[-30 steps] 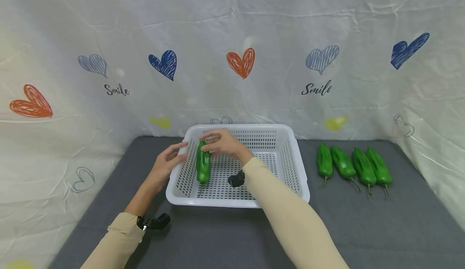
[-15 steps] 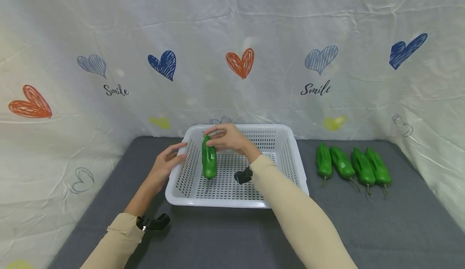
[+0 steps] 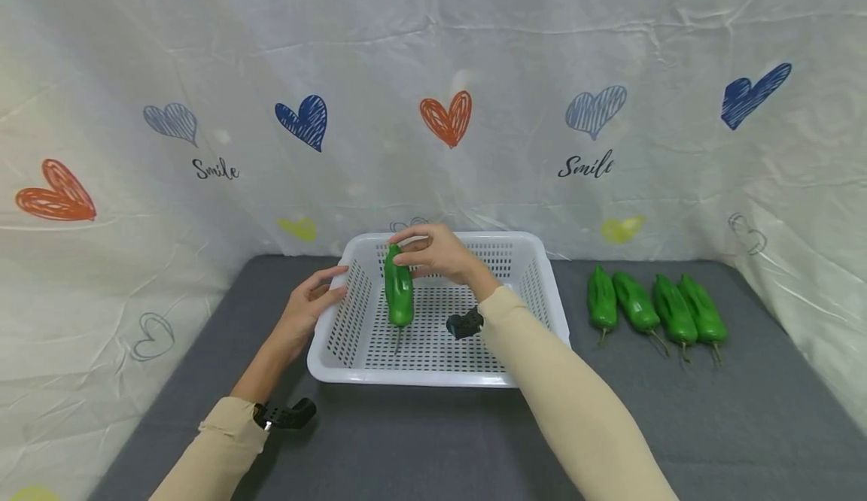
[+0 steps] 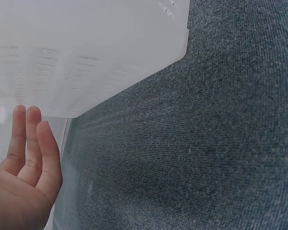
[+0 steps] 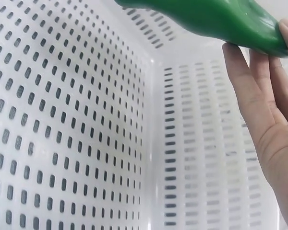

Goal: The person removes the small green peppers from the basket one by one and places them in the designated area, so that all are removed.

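Note:
My right hand (image 3: pixel 440 256) pinches a long green chili pepper (image 3: pixel 400 294) near its tip, over the left part of a white perforated plastic basket (image 3: pixel 440 375). The pepper's thin stem points toward me. In the right wrist view the pepper (image 5: pixel 216 17) hangs above the slotted floor, thumb on one side and fingertips on the other. Against the basket's left side, my left hand (image 3: pixel 308 309) has its fingers reaching to the rim. Seen from the left wrist, its extended fingers (image 4: pixel 32 143) meet the outer wall; the left thumb is out of that view.
Several more green peppers (image 3: pixel 670 313) lie in a row on the grey cloth-covered table (image 3: pixel 420 441), right of the basket. Behind the table hangs a pale curtain (image 3: pixel 379 42) printed with hearts. Each wrist wears a black camera (image 3: pixel 287 414).
My right hand has moved right and slightly away from me with the pepper, drawing it off the basket's left wall side. My left hand has stayed in place.

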### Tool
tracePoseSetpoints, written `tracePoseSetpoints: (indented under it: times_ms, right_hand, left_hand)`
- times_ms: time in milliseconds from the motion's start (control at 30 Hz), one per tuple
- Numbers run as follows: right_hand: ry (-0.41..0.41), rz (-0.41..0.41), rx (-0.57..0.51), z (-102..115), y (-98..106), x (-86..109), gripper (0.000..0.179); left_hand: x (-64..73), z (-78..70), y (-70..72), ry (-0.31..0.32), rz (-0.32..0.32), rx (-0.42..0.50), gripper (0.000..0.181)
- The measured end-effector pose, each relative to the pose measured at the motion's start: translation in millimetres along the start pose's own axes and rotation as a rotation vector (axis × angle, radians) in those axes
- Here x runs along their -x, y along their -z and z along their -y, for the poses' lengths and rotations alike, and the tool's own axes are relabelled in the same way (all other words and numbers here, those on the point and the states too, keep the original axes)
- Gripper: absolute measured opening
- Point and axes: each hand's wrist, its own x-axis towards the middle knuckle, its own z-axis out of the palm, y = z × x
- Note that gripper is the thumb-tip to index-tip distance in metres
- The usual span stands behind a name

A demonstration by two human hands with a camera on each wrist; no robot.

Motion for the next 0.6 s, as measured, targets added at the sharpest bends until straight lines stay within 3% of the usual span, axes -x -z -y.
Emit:
tracePoseSetpoints:
  times_ms: [600]
  right_hand:
    - [0.057,-0.04,-0.016,17.3,24.8,21.0,0.04]
  left_hand:
    - [0.5,1.3,0.0,0.0,0.006,-0.001,0.057]
